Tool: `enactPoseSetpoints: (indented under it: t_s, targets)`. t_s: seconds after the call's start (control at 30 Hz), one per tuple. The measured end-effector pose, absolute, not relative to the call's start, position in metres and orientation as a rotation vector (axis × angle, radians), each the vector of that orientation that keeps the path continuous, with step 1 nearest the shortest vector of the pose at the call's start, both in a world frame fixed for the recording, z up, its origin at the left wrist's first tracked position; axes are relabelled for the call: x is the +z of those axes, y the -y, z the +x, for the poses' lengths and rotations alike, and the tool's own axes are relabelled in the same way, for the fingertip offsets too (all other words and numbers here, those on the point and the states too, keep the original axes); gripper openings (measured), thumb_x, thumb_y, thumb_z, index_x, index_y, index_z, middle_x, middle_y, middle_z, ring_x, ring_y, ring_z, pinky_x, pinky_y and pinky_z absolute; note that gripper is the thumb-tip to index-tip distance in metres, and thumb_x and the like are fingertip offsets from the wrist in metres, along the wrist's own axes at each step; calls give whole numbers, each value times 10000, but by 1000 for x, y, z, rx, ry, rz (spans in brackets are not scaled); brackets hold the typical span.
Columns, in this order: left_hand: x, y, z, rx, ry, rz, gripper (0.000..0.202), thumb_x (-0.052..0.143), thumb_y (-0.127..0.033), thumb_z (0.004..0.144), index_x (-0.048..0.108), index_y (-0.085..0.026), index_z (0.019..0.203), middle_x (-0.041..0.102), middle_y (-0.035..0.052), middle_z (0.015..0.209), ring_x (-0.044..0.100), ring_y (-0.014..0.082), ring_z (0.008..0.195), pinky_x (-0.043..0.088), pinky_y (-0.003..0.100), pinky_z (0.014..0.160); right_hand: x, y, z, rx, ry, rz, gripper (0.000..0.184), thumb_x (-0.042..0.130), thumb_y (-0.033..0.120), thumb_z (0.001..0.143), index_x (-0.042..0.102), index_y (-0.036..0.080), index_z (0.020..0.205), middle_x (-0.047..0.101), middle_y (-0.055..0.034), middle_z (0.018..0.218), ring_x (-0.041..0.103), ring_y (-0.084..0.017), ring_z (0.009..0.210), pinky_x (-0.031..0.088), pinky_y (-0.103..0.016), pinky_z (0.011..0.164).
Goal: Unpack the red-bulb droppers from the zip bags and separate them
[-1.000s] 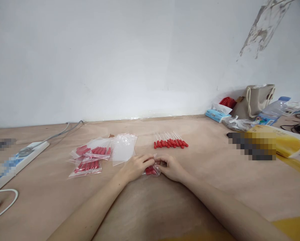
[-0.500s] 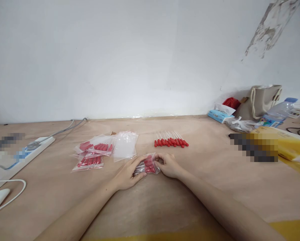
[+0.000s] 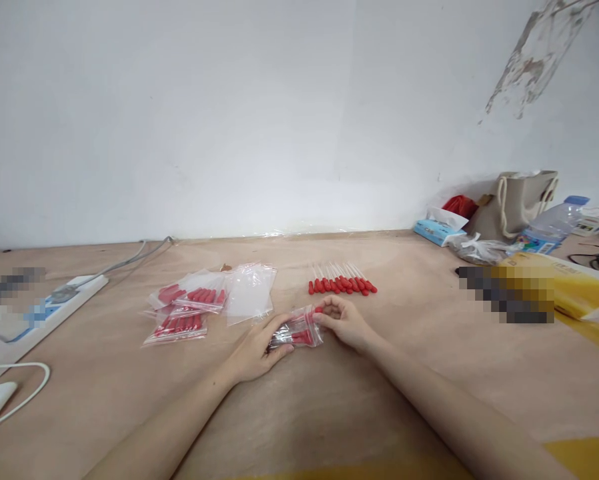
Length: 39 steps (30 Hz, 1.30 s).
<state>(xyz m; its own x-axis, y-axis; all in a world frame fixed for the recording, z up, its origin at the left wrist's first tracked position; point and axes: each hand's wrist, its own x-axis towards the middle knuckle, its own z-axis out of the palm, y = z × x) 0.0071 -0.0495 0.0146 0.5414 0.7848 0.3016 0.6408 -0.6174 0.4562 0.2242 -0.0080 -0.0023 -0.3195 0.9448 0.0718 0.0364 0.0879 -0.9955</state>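
Note:
My left hand (image 3: 256,352) wraps round the body of a clear zip bag (image 3: 303,325), with the thumb along its near side. Inside the bag lie several droppers with red bulbs (image 3: 302,337) and clear stems. At its right-hand mouth my right hand (image 3: 345,325) pinches the red bulb of one dropper (image 3: 318,310), whose stem seems to run into the bag. Beyond my right hand, a row of loose droppers (image 3: 342,285) lies with red bulbs towards me. Flat zip bags (image 3: 249,293) lie beyond my left hand, and filled bags (image 3: 182,323) are to their left.
A white power strip (image 3: 74,300) with cables runs along the left. At the right are a blue tissue pack (image 3: 437,232), a beige bag (image 3: 519,193), a plastic bottle (image 3: 554,223) and a yellow packet (image 3: 564,280). The wall borders the table at the back.
My right hand has shifted slightly right at the bag's mouth, and a red bulb now shows between its fingers. Red bulbs inside the bag have spread apart. My left hand keeps its hold.

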Motion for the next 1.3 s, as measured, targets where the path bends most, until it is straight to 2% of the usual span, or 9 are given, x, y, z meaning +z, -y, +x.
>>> enactPoseSetpoints:
  t_s: [0.07, 0.17, 0.4, 0.53, 0.63, 0.77, 0.97, 1.1, 1.3]
  targets:
    - [16, 51, 7, 707, -1175, 2489, 434, 488, -310, 837, 376, -237, 1249, 492, 67, 1227, 499, 200, 1065, 435, 331, 877, 2, 4, 242, 1459, 1449, -1022, 303, 653, 400, 661, 520, 174, 813, 616, 7, 696, 562, -95, 555, 433, -217, 508]
    - [16, 51, 7, 711, -1159, 2492, 404, 489, -305, 838, 406, -242, 1228, 489, 56, 1231, 485, 190, 1090, 420, 327, 905, 15, -4, 274, 1483, 1353, -979, 302, 697, 363, 628, 545, 167, 801, 652, -20, 767, 599, -103, 651, 479, -242, 628]
    - [13, 48, 6, 734, -1137, 2508, 399, 496, -295, 828, 423, -234, 1216, 482, 74, 1233, 487, 198, 1087, 426, 346, 903, 59, -32, 309, 1257, 1225, -974, 246, 719, 313, 604, 577, 179, 754, 656, -27, 792, 614, -122, 694, 494, -264, 683]
    - [12, 48, 6, 733, -1168, 2516, 399, 505, -299, 823, 435, -239, 1210, 482, 63, 1232, 468, 194, 1116, 402, 351, 939, 58, -44, 272, 899, 1424, -1007, 220, 663, 282, 661, 552, 173, 818, 648, -41, 819, 607, -140, 758, 484, -284, 716]
    - [13, 49, 6, 732, -1171, 2519, 390, 499, -312, 829, 441, -233, 1206, 484, 70, 1229, 480, 195, 1102, 422, 344, 915, 43, -49, 237, 499, 1835, -1066, 129, 510, 223, 779, 558, 180, 890, 634, -40, 885, 583, -140, 828, 444, -280, 759]
    - [14, 48, 6, 741, -1164, 2527, 380, 508, -314, 823, 456, -221, 1187, 495, 81, 1212, 486, 200, 1090, 421, 357, 913, 26, -54, 208, 81, 2298, -1206, 217, 385, 138, 838, 560, 161, 965, 604, -83, 983, 539, -155, 917, 379, -263, 787]
    - [11, 47, 5, 742, -1162, 2535, 370, 514, -303, 818, 459, -226, 1175, 494, 69, 1218, 481, 196, 1099, 415, 346, 920, 17, -60, 197, 20, 2465, -1205, 164, 464, 138, 810, 600, 169, 895, 625, -83, 908, 545, -177, 876, 338, -272, 764]
    - [13, 48, 5, 712, -1204, 2502, 433, 505, -321, 822, 401, -234, 1234, 495, 63, 1218, 494, 195, 1076, 430, 335, 893, 19, -58, 196, -14, 2486, -1201, 122, 523, 239, 802, 621, 181, 846, 637, -82, 906, 531, -208, 911, 301, -327, 812]
    - [13, 49, 4, 674, -1251, 2462, 491, 499, -347, 825, 341, -237, 1276, 492, 62, 1227, 508, 200, 1050, 443, 336, 860, 22, -44, 217, 88, 2200, -1211, 186, 446, 271, 842, 614, 192, 863, 632, -50, 913, 540, -162, 864, 340, -288, 765]
